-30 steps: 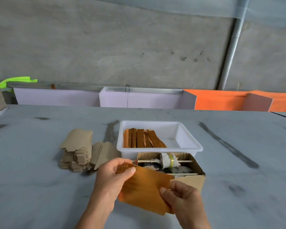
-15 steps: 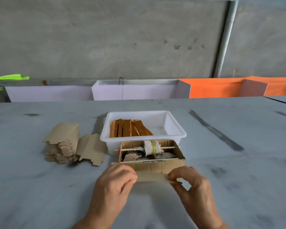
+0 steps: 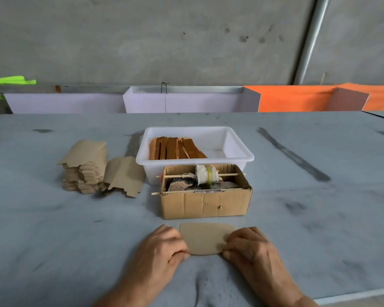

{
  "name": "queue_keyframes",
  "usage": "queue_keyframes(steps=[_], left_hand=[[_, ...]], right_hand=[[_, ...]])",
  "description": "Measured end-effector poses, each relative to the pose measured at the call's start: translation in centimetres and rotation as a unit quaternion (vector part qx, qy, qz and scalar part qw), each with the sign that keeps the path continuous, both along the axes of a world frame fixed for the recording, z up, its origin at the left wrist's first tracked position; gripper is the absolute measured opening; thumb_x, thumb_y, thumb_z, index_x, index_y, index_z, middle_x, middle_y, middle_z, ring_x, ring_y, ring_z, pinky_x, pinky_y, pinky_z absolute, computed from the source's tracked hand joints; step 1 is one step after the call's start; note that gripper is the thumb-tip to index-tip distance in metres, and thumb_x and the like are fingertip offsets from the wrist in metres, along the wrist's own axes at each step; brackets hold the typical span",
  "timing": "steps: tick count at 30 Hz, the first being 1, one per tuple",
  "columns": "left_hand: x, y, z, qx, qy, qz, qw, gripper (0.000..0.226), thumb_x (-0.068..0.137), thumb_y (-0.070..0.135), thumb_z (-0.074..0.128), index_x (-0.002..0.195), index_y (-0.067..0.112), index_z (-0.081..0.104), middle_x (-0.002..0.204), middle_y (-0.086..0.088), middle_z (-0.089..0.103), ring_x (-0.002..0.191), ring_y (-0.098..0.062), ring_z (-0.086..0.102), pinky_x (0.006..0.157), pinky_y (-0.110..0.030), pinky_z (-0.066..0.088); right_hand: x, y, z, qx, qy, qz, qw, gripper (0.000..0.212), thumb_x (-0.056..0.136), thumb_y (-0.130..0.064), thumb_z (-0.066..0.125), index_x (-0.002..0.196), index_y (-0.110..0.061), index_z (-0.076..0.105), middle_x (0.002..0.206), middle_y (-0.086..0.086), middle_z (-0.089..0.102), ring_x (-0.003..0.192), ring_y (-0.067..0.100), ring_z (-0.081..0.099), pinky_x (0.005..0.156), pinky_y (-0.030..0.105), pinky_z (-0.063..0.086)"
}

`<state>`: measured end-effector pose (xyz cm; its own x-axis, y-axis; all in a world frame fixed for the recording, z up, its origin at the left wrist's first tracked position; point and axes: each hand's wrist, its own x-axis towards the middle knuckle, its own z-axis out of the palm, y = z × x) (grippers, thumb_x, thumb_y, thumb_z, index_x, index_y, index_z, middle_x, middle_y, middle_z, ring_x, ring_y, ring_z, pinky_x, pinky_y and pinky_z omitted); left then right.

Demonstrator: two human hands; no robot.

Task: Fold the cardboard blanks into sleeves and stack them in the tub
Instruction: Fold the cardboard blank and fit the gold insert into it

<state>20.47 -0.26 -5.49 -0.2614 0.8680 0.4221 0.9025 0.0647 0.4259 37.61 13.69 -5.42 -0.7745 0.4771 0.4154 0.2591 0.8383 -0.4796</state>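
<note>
Cardboard sleeve [image 3: 205, 238] lies flat near the table's [image 3: 53, 229] front edge, just before the brown box [image 3: 205, 203]. The left hand [image 3: 162, 251] and right hand [image 3: 251, 249] pinch its ends with curled fingers. Behind the box, the white tub [image 3: 237, 149] holds finished sleeves [image 3: 175, 149].

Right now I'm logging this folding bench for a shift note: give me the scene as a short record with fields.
surface: grey table
in hand: folded blank, flat on the table, near edge
left hand: pinches the blank's left end
right hand: pinches the blank's right end
tub: white, a row of orange-brown sleeves in its left part
box: cardboard, open, in front of the tub, a cloth-wrapped roll on a stick across it
stock: stack of blanks left of the tub, loose ones beside it
</note>
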Motion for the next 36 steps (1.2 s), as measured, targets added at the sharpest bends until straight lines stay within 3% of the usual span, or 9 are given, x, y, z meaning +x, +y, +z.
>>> queue_keyframes(steps=[4,7,12,15,21,26,31,34,36], left_hand=[[0.2,0.7,-0.3,-0.013,-0.094,0.069,0.993,0.007,0.078,0.023,0.074,0.074,0.017,0.074,0.09,0.018,0.054,0.095,0.003,0.045,0.084,-0.006,0.03],[0.1,1.2,-0.6,-0.043,-0.109,0.128,0.985,0.007,0.078,0.031,0.072,0.076,0.025,0.073,0.104,0.025,0.048,0.11,0.0,0.04,0.097,-0.018,0.029],[0.2,1.9,-0.6,-0.11,-0.136,0.195,0.965,0.01,0.077,0.04,0.07,0.073,0.031,0.071,0.116,0.033,0.032,0.122,0.0,0.025,0.095,-0.02,0.013],[0.1,2.1,-0.4,-0.112,-0.155,0.212,0.958,0.013,0.073,0.04,0.072,0.065,0.03,0.068,0.117,0.033,0.033,0.121,-0.001,0.024,0.096,-0.022,0.013],[0.1,2.0,-0.6,-0.102,-0.158,0.244,0.951,0.024,0.069,0.038,0.075,0.052,0.029,0.061,0.126,0.03,0.041,0.122,-0.004,0.029,0.099,-0.028,0.018],[0.0,1.9,-0.7,-0.102,-0.171,0.264,0.944,0.028,0.066,0.04,0.079,0.054,0.029,0.057,0.13,0.026,0.041,0.124,-0.007,0.03,0.097,-0.027,0.018],[1.2,1.6,-0.4,-0.066,-0.109,0.257,0.958,0.025,0.073,0.028,0.075,0.067,0.036,0.052,0.115,0.024,0.043,0.122,-0.01,0.036,0.095,-0.028,0.02],[2.0,1.6,0.0,-0.019,0.015,0.149,0.989,0.028,0.059,0.007,0.081,0.067,0.031,0.069,0.096,0.01,0.059,0.098,-0.021,0.053,0.086,-0.034,0.03],[2.5,1.5,0.0,0.05,0.127,0.077,0.988,0.02,0.064,0.007,0.068,0.062,0.026,0.073,0.08,0.002,0.061,0.085,-0.019,0.049,0.083,-0.036,0.031]], right_hand=[[-0.6,0.4,-0.4,-0.059,-0.017,-0.056,0.997,0.008,0.077,-0.022,0.075,0.071,-0.018,0.074,0.086,-0.012,0.06,0.094,0.01,0.049,0.074,0.006,0.034],[-1.7,0.4,-0.6,-0.075,-0.057,-0.103,0.99,0.008,0.079,-0.026,0.07,0.074,-0.022,0.074,0.087,-0.012,0.057,0.093,0.008,0.043,0.072,0.004,0.032],[-2.6,0.6,0.2,-0.124,-0.111,-0.155,0.974,0.023,0.076,-0.025,0.068,0.058,-0.034,0.057,0.083,-0.011,0.058,0.095,0.009,0.043,0.071,0.013,0.034],[-2.8,1.1,0.2,-0.124,-0.119,-0.192,0.966,0.007,0.071,-0.02,0.067,0.063,-0.018,0.068,0.074,-0.005,0.058,0.089,0.015,0.049,0.066,0.02,0.036],[-3.1,1.5,0.4,-0.152,-0.144,-0.198,0.958,0.014,0.07,-0.022,0.072,0.074,-0.009,0.071,0.075,0.001,0.06,0.088,0.018,0.053,0.064,0.022,0.039],[-3.0,1.1,0.2,-0.184,-0.114,-0.209,0.954,0.009,0.074,-0.016,0.07,0.072,-0.008,0.069,0.083,0.002,0.061,0.094,0.024,0.055,0.08,0.032,0.048],[-2.9,0.5,0.2,-0.226,-0.081,-0.199,0.95,0.013,0.075,-0.013,0.071,0.065,-0.019,0.065,0.084,-0.003,0.059,0.098,0.024,0.054,0.087,0.039,0.048],[-2.8,0.2,0.2,-0.225,-0.07,-0.191,0.953,0.03,0.073,-0.012,0.073,0.056,-0.03,0.057,0.086,-0.004,0.059,0.099,0.024,0.054,0.087,0.038,0.048],[-2.7,0.1,0.2,-0.223,-0.062,-0.194,0.953,0.032,0.073,-0.013,0.074,0.055,-0.032,0.056,0.086,-0.003,0.059,0.099,0.024,0.054,0.086,0.037,0.048]])
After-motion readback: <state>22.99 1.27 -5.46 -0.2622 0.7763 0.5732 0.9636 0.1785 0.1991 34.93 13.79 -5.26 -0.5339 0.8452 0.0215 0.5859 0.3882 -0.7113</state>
